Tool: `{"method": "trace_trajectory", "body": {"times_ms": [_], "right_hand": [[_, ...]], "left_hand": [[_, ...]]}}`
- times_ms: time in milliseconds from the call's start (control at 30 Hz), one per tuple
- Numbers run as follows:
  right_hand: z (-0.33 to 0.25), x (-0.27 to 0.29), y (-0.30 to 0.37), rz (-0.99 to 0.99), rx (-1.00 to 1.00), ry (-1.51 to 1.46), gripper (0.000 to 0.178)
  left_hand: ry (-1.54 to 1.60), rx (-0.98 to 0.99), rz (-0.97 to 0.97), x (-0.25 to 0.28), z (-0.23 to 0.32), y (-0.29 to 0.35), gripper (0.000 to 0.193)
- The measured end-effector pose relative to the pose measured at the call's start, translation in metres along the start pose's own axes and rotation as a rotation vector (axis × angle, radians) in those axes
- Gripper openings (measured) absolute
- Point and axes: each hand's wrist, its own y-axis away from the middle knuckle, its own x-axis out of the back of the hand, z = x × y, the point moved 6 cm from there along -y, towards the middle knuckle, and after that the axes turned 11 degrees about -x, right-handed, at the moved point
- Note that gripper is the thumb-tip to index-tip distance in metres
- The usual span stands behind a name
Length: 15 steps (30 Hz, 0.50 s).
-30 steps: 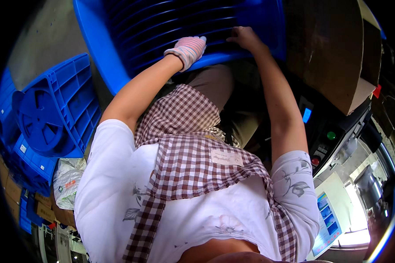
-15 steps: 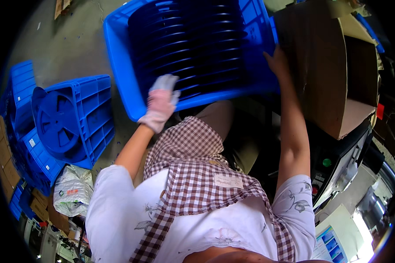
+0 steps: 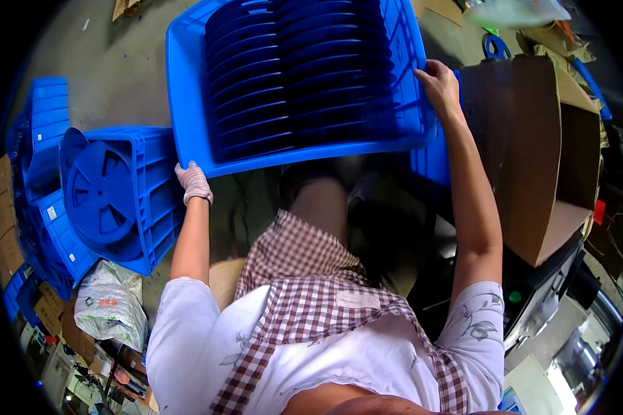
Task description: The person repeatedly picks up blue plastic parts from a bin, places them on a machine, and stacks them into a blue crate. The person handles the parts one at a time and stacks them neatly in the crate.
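Note:
In front of me is a large blue plastic crate, packed with two rows of dark blue round discs standing on edge. My left hand, in a pale pink-and-white glove, is closed on the crate's near left corner. My bare right hand grips the right rim, with the fingers hooked over the edge. Both arms are stretched forward. Below the crate's right side, part of another blue crate shows.
To the left, another blue crate lies on its side with a spoked blue disc at its mouth. Nearer me are a white sack and stacked blue crates. An open cardboard box stands close at my right, on dark equipment.
My left hand has moved from inside the crate, by the discs, to its near left corner. The right hand keeps its hold on the rim, and my view has shifted slightly.

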Motion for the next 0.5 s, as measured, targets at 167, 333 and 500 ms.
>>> {"method": "trace_trajectory", "body": {"times_ms": [167, 333, 500], "right_hand": [[-0.065, 0.002, -0.108, 0.068, 0.193, 0.059, 0.041], [-0.079, -0.025, -0.229, -0.012, 0.162, -0.041, 0.063], [-0.047, -0.077, -0.270, 0.182, 0.231, 0.190, 0.068]], "left_hand": [[0.066, 0.027, 0.086, -0.024, 0.045, -0.010, 0.048], [0.042, -0.110, 0.207, -0.061, 0.130, -0.039, 0.044], [-0.096, -0.222, 0.208, -0.103, 0.222, -0.102, 0.047]]}}
